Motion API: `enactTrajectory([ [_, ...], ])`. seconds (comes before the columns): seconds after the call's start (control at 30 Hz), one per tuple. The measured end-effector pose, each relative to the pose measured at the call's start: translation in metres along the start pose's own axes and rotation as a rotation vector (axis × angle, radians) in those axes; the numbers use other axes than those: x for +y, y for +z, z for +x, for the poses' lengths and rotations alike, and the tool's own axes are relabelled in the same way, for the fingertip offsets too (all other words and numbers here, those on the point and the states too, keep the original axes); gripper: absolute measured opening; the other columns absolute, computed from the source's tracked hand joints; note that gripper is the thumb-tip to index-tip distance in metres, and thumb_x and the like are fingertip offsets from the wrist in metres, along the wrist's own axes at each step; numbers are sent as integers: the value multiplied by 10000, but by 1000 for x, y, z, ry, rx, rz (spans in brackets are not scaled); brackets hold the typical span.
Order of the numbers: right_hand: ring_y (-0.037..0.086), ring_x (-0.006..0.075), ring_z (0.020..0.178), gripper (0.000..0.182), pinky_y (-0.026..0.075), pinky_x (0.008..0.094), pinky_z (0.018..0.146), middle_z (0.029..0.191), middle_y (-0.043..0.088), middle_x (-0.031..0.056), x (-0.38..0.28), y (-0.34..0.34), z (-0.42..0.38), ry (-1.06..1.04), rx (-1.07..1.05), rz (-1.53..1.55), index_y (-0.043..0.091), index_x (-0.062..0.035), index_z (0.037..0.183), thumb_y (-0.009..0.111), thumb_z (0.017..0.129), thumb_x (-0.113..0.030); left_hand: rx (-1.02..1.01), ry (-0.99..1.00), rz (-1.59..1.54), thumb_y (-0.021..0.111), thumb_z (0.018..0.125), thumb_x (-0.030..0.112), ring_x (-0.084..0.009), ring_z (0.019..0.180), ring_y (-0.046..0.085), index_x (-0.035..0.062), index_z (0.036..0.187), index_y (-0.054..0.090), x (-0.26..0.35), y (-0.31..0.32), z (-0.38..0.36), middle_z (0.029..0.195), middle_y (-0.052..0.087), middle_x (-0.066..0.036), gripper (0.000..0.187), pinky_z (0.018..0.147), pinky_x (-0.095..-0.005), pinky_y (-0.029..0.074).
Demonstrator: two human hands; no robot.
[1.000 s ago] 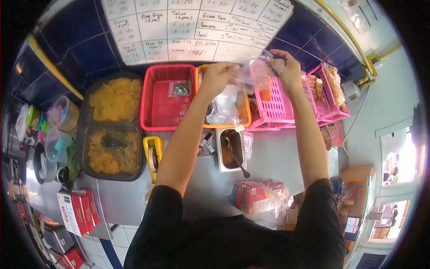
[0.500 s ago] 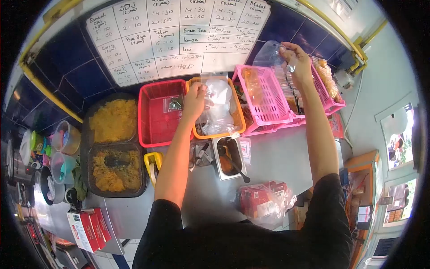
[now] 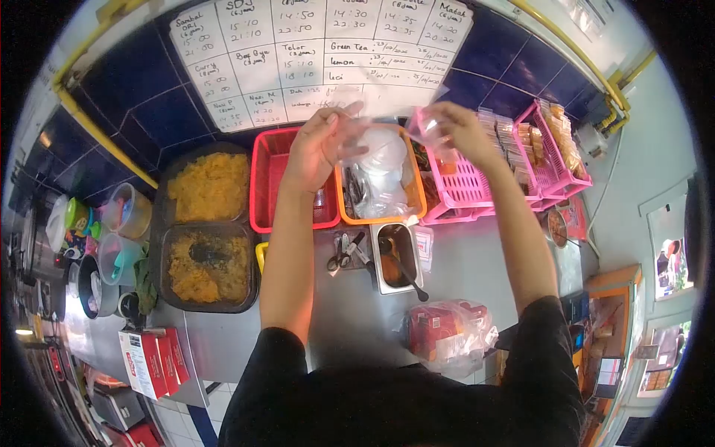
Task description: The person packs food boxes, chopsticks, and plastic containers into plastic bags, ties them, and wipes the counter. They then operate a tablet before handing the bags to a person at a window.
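Observation:
Above the red basket [image 3: 281, 217], my left hand [image 3: 316, 145] has its fingers closed on a thin clear plastic bag [image 3: 353, 140], smeared by motion. My right hand [image 3: 463, 135] pinches another piece of clear plastic, a small see-through bag [image 3: 424, 128], in front of the pink basket [image 3: 465, 179]. Between and below the hands stands an orange basket [image 3: 419, 195] holding white round lids [image 3: 383, 153] and bundled clear plastic. A metal container [image 3: 386, 281] of brown sauce with a black-handled ladle [image 3: 406, 274] sits below the orange basket.
Two dark trays of orange-yellow food [image 3: 208, 186] stand left of the red basket. Scissors [image 3: 339, 257] lie on the steel counter [image 3: 335, 305]. A plastic-wrapped red package [image 3: 450, 331] rests at the front edge; red boxes [image 3: 160, 363] stand front left. A whiteboard [image 3: 298, 45] hangs behind.
My right hand has come down and left with its clear bag, closer to my left hand. My left hand has lifted slightly from over the orange basket. The view has shifted a little.

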State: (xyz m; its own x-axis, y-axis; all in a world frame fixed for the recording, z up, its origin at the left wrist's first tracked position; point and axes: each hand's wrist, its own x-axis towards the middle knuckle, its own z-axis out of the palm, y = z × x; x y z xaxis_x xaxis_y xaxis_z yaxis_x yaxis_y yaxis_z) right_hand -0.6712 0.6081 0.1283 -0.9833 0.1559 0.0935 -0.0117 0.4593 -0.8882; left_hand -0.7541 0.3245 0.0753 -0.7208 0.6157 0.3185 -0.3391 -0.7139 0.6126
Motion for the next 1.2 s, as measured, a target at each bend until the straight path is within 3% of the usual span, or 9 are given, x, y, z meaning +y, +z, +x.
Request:
enactTrajectory([
  [0.13, 679, 273, 917, 393, 541, 385, 799, 1082, 700, 125, 76, 66, 7, -133, -210, -676, 644, -97, 1196, 528, 827, -28, 247, 51, 280, 486, 992, 193, -370, 1224, 546, 67, 1091, 559, 16, 5, -10, 1338, 542, -200, 176, 911, -501, 558],
  [0.23, 647, 320, 1072, 410, 491, 417, 947, 1223, 650, 156, 104, 109, 0, 46, -552, -934, 621, -81, 1255, 581, 884, -250, 247, 49, -46, 495, 954, 141, -419, 1277, 491, 73, 1047, 582, 32, -16, -26, 1364, 520, -214, 145, 983, -575, 493],
  [0.37, 547, 309, 1239, 623, 441, 401, 1033, 1356, 569, 152, 128, 131, -16, 166, -763, -595, 547, -98, 1363, 541, 918, -534, 130, 150, -189, 525, 870, 81, -464, 1249, 507, 74, 960, 600, 78, -6, -59, 1367, 531, -214, 118, 1073, -639, 373],
  [0.43, 514, 308, 1279, 693, 426, 398, 1053, 1391, 541, 152, 113, 137, -15, 269, -779, -315, 524, -102, 1389, 534, 909, -602, 39, 147, -51, 525, 859, 3, -429, 1129, 610, 73, 895, 549, 97, -3, -72, 1302, 564, -256, 83, 930, -570, 534],
  [0.57, 519, 312, 1268, 683, 448, 404, 1020, 1384, 541, 171, 17, 113, -17, 316, -849, -608, 541, -98, 1375, 601, 885, -570, 156, 3, 376, 487, 855, -84, -392, 1060, 655, 76, 1028, 496, 125, 22, -86, 1248, 585, -283, 237, 878, -475, 579],
  [0.63, 563, 289, 1195, 544, 430, 395, 1021, 1288, 614, 138, -6, 106, -16, 86, -681, -990, 628, -55, 1251, 642, 899, -468, 134, -8, 423, 512, 851, -46, -374, 1023, 669, 69, 1092, 479, 120, 24, -86, 1242, 597, -273, 269, 854, -444, 578],
  [0.77, 635, 214, 1058, 473, 470, 372, 955, 1136, 684, 119, -80, 115, -38, -241, -435, 107, 620, -11, 1243, 634, 930, -364, 40, -69, 530, 532, 902, -42, -260, 931, 685, 54, 1161, 457, 105, 36, -82, 1151, 642, -245, 287, 815, -372, 572],
  [1.03, 647, 193, 1019, 445, 489, 329, 929, 1110, 694, 112, -181, 57, -32, -429, 38, 62, 629, 13, 1219, 616, 955, -345, 26, -16, 755, 645, 901, 69, -195, 918, 678, 27, 1204, 501, 67, 95, -63, 1031, 701, -154, 339, 822, -311, 547],
  [1.2, 659, 199, 1027, 444, 521, 310, 903, 1183, 668, 140, -245, -2, -35, -455, 11, 265, 576, 30, 1269, 577, 982, -309, 100, 10, 662, 632, 939, 177, -183, 874, 693, 4, 1098, 613, 60, 135, -44, 1011, 699, -136, 237, 784, -284, 553],
])
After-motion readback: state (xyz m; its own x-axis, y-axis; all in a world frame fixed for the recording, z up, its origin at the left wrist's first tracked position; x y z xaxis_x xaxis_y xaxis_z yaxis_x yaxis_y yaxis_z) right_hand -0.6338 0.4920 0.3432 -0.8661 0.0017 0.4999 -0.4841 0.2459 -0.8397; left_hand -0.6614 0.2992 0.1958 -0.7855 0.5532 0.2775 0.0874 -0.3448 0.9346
